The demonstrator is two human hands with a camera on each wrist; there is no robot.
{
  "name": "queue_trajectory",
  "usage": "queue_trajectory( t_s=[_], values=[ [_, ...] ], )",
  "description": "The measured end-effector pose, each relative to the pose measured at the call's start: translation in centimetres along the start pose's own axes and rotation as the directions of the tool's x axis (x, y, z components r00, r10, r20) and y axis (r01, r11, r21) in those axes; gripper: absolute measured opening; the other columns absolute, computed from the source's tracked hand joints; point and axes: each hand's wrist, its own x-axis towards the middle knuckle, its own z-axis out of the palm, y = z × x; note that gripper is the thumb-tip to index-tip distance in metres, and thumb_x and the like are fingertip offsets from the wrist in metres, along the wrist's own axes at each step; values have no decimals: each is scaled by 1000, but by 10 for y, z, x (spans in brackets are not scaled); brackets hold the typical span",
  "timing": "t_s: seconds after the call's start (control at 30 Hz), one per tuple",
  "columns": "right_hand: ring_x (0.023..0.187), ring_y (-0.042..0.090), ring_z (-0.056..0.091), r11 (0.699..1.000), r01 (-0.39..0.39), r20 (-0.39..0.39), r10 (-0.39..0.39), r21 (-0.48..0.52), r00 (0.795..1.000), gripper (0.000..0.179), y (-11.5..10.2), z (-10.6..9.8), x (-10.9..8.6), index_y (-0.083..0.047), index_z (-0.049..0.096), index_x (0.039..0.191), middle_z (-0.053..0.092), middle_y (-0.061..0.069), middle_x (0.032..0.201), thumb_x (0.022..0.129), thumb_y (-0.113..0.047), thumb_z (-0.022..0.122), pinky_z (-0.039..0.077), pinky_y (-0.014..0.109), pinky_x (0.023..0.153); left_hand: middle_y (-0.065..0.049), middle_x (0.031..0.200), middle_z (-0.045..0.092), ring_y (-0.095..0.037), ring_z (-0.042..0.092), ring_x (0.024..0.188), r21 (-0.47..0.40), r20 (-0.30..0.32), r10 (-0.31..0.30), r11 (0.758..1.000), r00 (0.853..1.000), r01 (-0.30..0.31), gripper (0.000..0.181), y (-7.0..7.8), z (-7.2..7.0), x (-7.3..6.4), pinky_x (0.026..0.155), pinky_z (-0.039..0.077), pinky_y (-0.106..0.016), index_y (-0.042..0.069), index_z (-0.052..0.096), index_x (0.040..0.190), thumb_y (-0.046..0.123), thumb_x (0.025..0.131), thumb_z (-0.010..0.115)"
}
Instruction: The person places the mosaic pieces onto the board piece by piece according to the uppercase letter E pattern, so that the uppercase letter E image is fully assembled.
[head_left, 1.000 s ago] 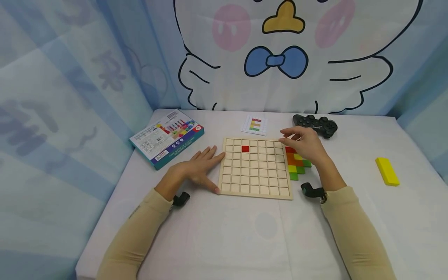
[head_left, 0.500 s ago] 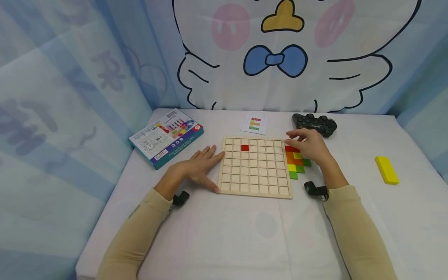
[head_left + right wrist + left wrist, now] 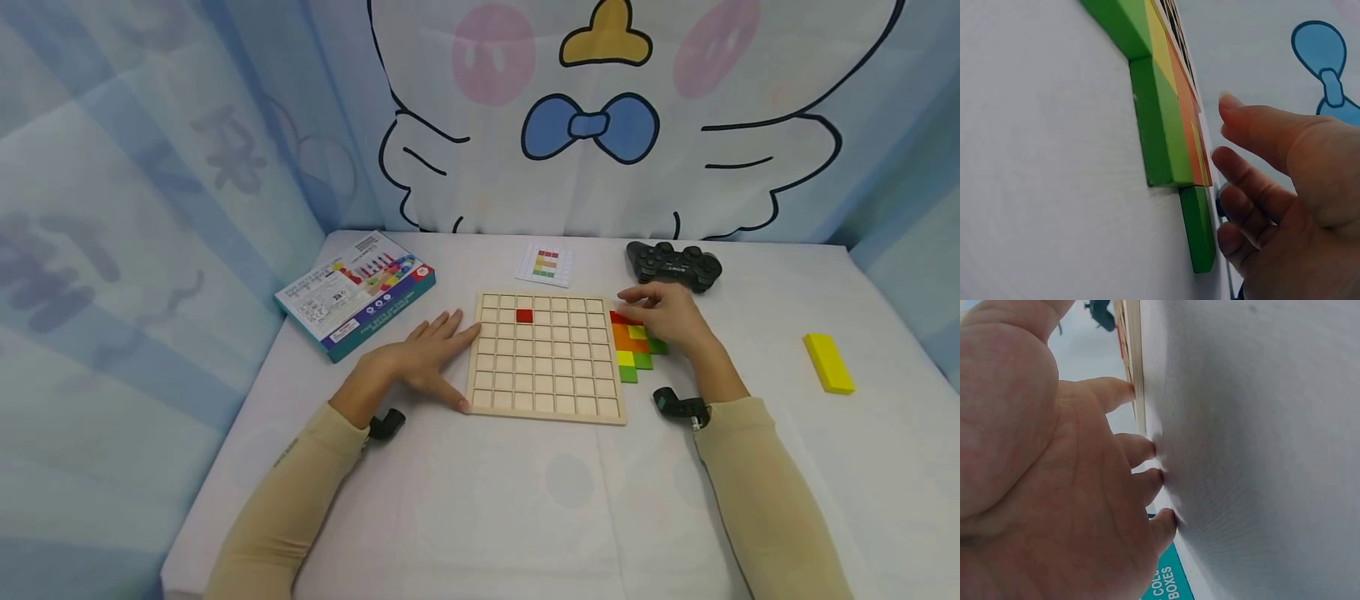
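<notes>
A white-clothed table (image 3: 525,517) stands before pale blue curtains (image 3: 150,167) printed with a cartoon bird (image 3: 600,125).

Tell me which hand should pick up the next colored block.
Probably the right hand: it hovers over the colored blocks beside the wooden grid board. The left hand rests flat against the board's opposite edge.
</notes>
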Motion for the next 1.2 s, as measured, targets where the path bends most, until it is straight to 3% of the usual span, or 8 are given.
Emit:
queue_trajectory(
  t_s=[0.13, 0.37, 0.73, 1.03, 1.2],
  values=[
    [92, 28, 48, 1000, 23, 21, -23, -9, 1000, 36, 4, 2, 2, -9, 73, 129, 60, 14, 115, 100, -31, 72, 43, 28, 64, -6, 175, -15, -27, -18, 162, -1, 1, -4, 1000, 1000, 4, 133, 0, 0, 0, 132, -9, -50, 32, 1, 168, 71, 72, 84],
    [89, 27, 47, 996, 77, 39, -75, -51, 996, 29, 4, 2, 2, -7, 77, 121, 57, 12, 102, 98, -26, 74, 40, 32, 66, -6, 175, -15, -28, -18, 162, -9, -3, 1, 1000, 1000, -1, 133, -1, 0, 0, 132, -9, -50, 31, 2, 169, 71, 71, 84],
    [93, 29, 48, 997, 64, 34, -62, -50, 997, 27, 5, 3, 3, -7, 74, 118, 59, 13, 107, 98, -26, 74, 41, 36, 73, -6, 176, -14, -29, -18, 162, -11, -8, 4, 1000, 1000, -4, 134, -2, 0, 2, 132, -9, -51, 31, 3, 169, 71, 71, 84],
    [89, 28, 53, 998, 43, 2, -43, 42, 999, 19, -2, 0, -2, -6, 73, 114, 63, 15, 104, 102, -19, 69, 47, 26, 63, -7, 176, -14, -29, -18, 162, -11, -6, 6, 1000, 1000, -6, 133, -2, 1, 2, 132, -9, -51, 30, 3, 169, 71, 71, 84],
    [92, 28, 59, 994, 69, -39, -66, 86, 997, 20, -5, -1, -3, -5, 73, 113, 70, 16, 110, 101, -21, 70, 53, 20, 70, -7, 176, -14, -29, -17, 162, -17, -3, 8, 1000, 1000, -8, 133, -2, 0, 1, 132, -9, -51, 30, 4, 169, 70, 71, 84]
  ],
)
